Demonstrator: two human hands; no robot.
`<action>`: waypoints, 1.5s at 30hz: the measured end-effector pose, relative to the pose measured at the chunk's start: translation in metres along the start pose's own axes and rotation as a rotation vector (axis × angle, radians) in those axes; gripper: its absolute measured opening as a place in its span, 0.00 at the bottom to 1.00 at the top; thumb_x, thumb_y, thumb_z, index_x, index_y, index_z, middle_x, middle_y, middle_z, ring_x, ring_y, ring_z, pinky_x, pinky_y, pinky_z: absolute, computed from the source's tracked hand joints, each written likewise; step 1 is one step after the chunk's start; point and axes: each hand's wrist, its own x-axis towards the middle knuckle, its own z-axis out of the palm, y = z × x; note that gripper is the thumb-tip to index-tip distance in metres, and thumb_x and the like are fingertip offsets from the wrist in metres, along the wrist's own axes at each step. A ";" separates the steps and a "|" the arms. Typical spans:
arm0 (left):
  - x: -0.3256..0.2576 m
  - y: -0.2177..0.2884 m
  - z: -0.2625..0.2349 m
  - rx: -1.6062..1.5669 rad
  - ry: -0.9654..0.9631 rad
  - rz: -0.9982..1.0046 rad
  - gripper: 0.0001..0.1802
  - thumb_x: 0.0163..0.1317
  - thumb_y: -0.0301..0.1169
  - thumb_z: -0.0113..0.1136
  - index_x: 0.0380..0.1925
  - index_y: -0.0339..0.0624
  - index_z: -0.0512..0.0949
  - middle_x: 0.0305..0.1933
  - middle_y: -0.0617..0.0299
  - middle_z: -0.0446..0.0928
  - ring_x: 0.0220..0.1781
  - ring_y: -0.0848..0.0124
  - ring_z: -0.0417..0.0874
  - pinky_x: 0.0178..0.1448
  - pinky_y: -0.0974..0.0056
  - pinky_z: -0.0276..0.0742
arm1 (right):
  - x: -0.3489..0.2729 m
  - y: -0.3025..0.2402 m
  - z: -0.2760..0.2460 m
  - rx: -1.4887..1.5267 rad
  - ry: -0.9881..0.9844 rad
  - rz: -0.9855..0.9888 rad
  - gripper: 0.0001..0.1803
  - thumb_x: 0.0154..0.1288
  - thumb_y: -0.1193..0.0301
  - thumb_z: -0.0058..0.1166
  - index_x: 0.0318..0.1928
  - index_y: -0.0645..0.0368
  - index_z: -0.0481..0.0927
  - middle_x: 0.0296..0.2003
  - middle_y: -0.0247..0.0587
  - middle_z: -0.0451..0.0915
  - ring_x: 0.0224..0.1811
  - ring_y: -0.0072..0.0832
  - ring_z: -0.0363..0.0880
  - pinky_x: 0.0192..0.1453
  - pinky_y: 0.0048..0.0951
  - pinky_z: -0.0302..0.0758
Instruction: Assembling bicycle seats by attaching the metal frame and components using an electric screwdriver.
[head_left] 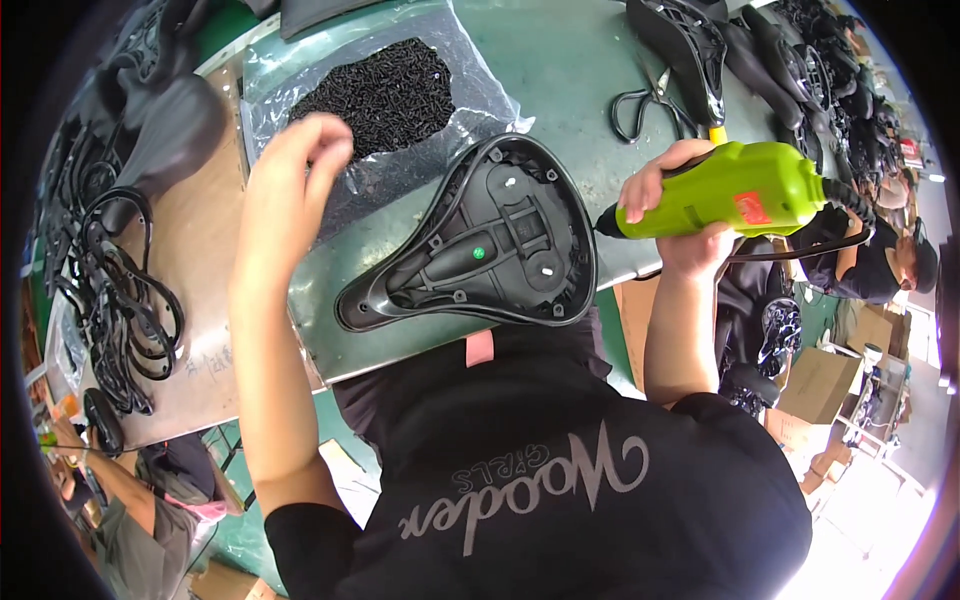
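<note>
A black bicycle saddle (520, 215) lies upside down in front of me, its ribbed underside up and its narrow nose to the lower left. A small green round sticker marks its middle. My right hand (692, 252) is wrapped round a bright green electric screwdriver (785, 185), whose dark tip points left, close to the saddle's wide end. Over the near left side of a pile of small black screws (395, 95), my left hand (285, 175) is raised with thumb and fingers curled together. Whatever its fingertips pinch, if anything, is too small to make out.
The screws rest on a clear plastic bag (475, 80) on the green table (570, 60). Black-handled scissors (655, 105) lie at the far right, beside more saddles (680, 45). Looped black trim strips (130, 290) and saddle covers (180, 125) crowd the left. Co-workers are on both sides.
</note>
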 end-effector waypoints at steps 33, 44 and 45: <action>-0.051 0.006 0.017 -1.435 0.085 -0.404 0.12 0.59 0.28 0.62 0.41 0.36 0.74 0.42 0.58 0.74 0.39 0.74 0.76 0.42 0.74 0.75 | -0.025 -0.019 -0.011 -0.044 0.260 -0.154 0.25 0.53 0.58 0.64 0.43 0.62 0.71 0.22 0.39 0.74 0.23 0.27 0.75 0.27 0.27 0.74; -0.116 0.067 0.069 -2.058 -0.099 -0.379 0.14 0.58 0.26 0.62 0.44 0.41 0.72 0.33 0.60 0.78 0.32 0.73 0.78 0.38 0.71 0.74 | 0.028 -0.077 0.049 0.680 -0.444 -0.174 0.32 0.50 0.48 0.65 0.46 0.56 0.70 0.29 0.30 0.72 0.28 0.23 0.71 0.38 0.28 0.62; -0.118 0.067 0.071 -2.047 -0.095 -0.373 0.14 0.59 0.25 0.62 0.44 0.41 0.72 0.33 0.60 0.79 0.33 0.73 0.79 0.38 0.72 0.74 | 0.030 -0.072 0.057 0.714 -0.460 -0.149 0.32 0.50 0.49 0.65 0.46 0.56 0.69 0.29 0.31 0.72 0.28 0.24 0.71 0.38 0.28 0.63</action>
